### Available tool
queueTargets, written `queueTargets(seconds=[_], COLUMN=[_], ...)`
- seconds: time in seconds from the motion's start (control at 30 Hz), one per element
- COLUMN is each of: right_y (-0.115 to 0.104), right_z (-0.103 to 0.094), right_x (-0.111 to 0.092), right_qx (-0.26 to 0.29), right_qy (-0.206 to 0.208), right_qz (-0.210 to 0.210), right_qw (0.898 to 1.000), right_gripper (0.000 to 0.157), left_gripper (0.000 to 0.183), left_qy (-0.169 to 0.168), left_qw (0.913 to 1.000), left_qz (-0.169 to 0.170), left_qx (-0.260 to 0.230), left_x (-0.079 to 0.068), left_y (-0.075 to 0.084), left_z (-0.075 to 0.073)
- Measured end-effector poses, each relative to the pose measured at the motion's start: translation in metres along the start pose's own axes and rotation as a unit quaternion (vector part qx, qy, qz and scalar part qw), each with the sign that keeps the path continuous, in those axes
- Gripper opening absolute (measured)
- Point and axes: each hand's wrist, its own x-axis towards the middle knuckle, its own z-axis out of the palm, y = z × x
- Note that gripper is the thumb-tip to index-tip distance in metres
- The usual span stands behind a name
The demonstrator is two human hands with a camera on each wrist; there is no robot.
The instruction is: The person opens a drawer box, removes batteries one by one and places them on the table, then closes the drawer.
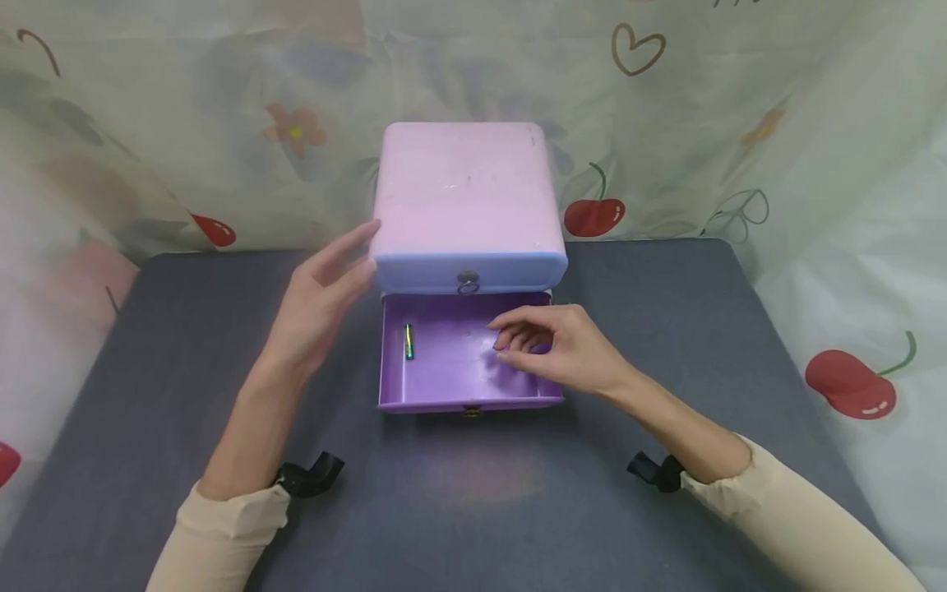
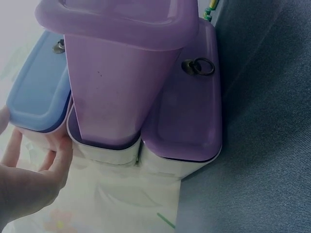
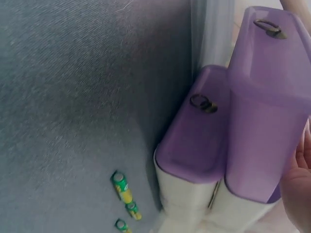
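Note:
A small drawer cabinet with a pink top stands at the table's far side. Its blue top drawer is closed, while the purple middle drawer is pulled out. One green and yellow battery lies inside, near the left wall. My left hand rests its fingertips against the cabinet's left side, fingers spread. Over the right part of the pulled-out drawer is my right hand, fingers loosely bent and thumb apart, with nothing visible between them. The left wrist view shows the closed purple bottom drawer.
Several green and yellow batteries lie on the dark grey table beside the cabinet's right side. Each drawer front bears a metal ring pull. A printed curtain hangs behind and around the table.

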Motion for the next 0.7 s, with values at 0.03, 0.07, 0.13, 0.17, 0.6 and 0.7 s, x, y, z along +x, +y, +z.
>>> queueTargets(seconds=[0.03,0.07,0.13,0.17,0.6,0.7], right_y=[-0.001,-0.001,-0.002,-0.002,-0.007,-0.008], right_z=[0.002,0.003,0.007,0.009,0.022,0.025], right_x=[0.001,0.003,0.005,0.007,0.018,0.021], right_qx=[-0.003,-0.005,-0.007,-0.007,-0.019,-0.032], right_qy=[0.0,0.0,-0.001,-0.003,-0.022,-0.029], right_qz=[0.001,0.003,0.003,0.004,0.006,0.009], right_qw=[1.0,1.0,1.0,1.0,1.0,0.999], right_gripper=[0.031,0.03,0.03,0.03,0.032,0.033], left_gripper=[0.048,0.048,0.047,0.047,0.047,0.047], left_qy=[0.001,0.003,0.006,0.008,0.009,0.01], left_qw=[1.0,1.0,0.9999,0.9999,0.9999,0.9999], left_qz=[0.0,0.0,-0.002,-0.003,-0.005,-0.006], left_qx=[-0.001,-0.003,-0.008,-0.01,-0.01,-0.011], left_x=[0.0,0.0,0.0,0.0,-0.002,-0.002], left_y=[0.0,-0.001,-0.001,-0.002,-0.003,-0.003], left_z=[0.0,0.0,0.0,0.0,0.001,0.001])
